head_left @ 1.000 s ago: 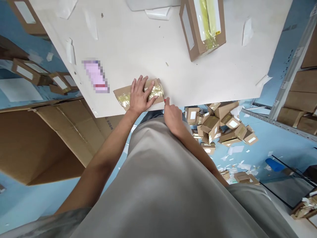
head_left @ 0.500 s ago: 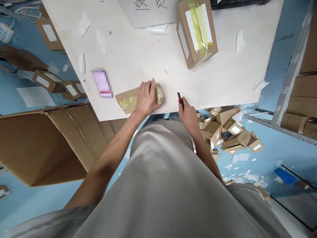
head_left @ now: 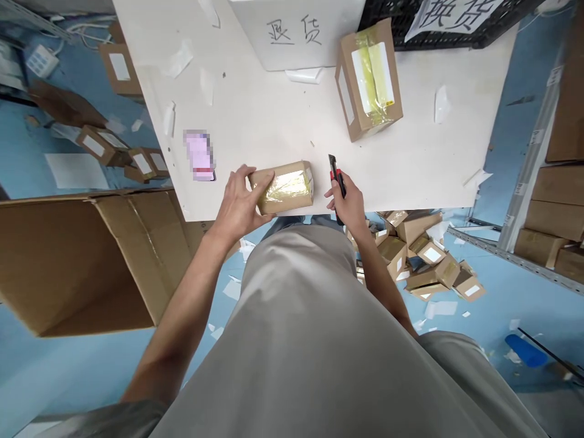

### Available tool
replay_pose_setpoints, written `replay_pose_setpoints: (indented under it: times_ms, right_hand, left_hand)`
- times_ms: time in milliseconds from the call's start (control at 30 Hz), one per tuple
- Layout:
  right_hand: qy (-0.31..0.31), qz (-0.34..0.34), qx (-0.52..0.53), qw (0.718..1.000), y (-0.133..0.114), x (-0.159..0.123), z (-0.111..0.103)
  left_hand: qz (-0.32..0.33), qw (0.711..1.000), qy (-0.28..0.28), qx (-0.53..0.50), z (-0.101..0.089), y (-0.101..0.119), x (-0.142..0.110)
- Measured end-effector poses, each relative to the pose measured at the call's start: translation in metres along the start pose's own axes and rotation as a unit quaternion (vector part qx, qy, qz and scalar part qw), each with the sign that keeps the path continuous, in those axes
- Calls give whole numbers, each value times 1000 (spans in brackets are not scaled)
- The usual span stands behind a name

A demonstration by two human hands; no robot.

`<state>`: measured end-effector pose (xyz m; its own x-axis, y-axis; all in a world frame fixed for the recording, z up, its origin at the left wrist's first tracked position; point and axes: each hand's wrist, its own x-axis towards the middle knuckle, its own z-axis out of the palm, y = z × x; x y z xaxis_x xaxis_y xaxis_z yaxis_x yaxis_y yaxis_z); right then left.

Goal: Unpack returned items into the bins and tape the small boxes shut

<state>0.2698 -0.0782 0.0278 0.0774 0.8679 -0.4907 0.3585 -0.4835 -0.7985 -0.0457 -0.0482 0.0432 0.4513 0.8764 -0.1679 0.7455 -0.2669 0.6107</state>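
Note:
A small cardboard box (head_left: pixel 292 182), sealed with shiny yellowish tape, lies at the near edge of the white table (head_left: pixel 274 128). My left hand (head_left: pixel 241 204) grips its left end, thumb and fingers around it. To the right of the box, my right hand (head_left: pixel 349 204) holds a box cutter (head_left: pixel 336 176) with a black and red handle, its tip pointing away from me. The cutter is apart from the box. A larger taped box (head_left: pixel 370 82) with a white label stands farther back on the table.
At the back are a white container (head_left: pixel 296 36) with handwriting and a black crate (head_left: pixel 483 36). A blurred pink phone-like object (head_left: pixel 199 157) lies at left. A large open carton (head_left: pixel 137 243) stands left of the table; discarded boxes (head_left: pixel 429 261) pile up on the floor at right.
The small box has been turned so its taped face shows upward. My left hand has shifted from over it to its left end. The box cutter stays in my right hand.

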Motion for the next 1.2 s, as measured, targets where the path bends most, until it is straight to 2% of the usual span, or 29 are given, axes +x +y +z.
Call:
replay_pose_setpoints:
  times_ms: [100, 200, 333, 467, 600, 667, 767, 867, 933, 1000, 1133, 1200]
  right_hand:
    - [-27, -4, 4, 1000, -3, -6, 11]
    - [-35, -1, -1, 999, -2, -10, 18]
    - [-26, 16, 17, 999, 13, -7, 20]
    - [10, 6, 54, 999, 26, -7, 11]
    - [68, -17, 44, 997, 14, -16, -10]
    - [89, -28, 26, 995, 5, -21, -18]
    - [77, -37, -11, 996, -3, -24, -15]
    - [21, -31, -66, 997, -1, -22, 5]
    - [-23, -23, -120, 992, 1, -20, 21]
    - [-62, -13, -181, 981, 1, -20, 36]
    - [-106, -9, -281, 954, -11, -29, 57]
    - [-114, -16, -315, 942, -21, -35, 67]
  left_hand:
    - [16, 999, 24, 13, 10, 20, 15]
    - [28, 999, 22, 9, 28, 41, 36]
    - [28, 1000, 4, -3, 50, 48, 51]
    - [18, 1000, 13, -14, 42, 48, 48]
    - [18, 998, 27, -52, 29, 50, 43]
    - [10, 997, 22, -78, 34, 40, 40]
    - [-20, 994, 10, -110, 57, 8, 31]
    - [-82, 987, 11, -135, 82, -32, 18]
    - [-117, 982, 13, -148, 90, -52, 9]
    - [-125, 979, 3, -160, 86, -62, 4]
    - [-97, 975, -25, -198, 60, -71, 9]
    - [-95, 969, -19, -228, 48, -77, 17]
